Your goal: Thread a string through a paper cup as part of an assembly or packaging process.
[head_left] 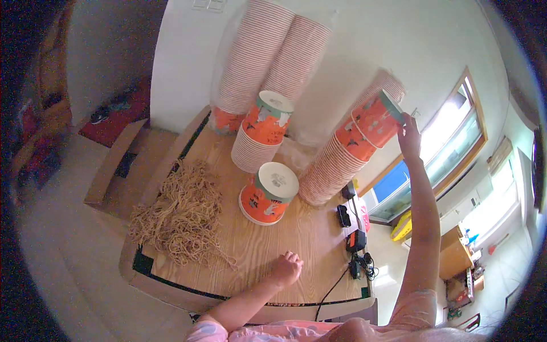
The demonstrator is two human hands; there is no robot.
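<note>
My right hand (409, 137) reaches up at the right and grips the top orange paper bucket (377, 119) by its green-edged base. That bucket is upside down and sits partly raised on a tall, leaning stack of nested buckets (333, 171). My left hand (289, 268) rests on the wooden table (268, 242) near its front, fingers curled and nothing visible in them. Beyond it a single upturned orange bucket (265, 204) with a white base stands apart. Behind that is a shorter stack of upturned buckets (265, 130).
A heap of tan cord (185, 214) covers the table's left side. Two tall plastic-wrapped bucket stacks (262, 51) lean against the wall. Black adapters and cables (358, 251) lie along the right edge. An open cardboard box (128, 165) stands left of the table.
</note>
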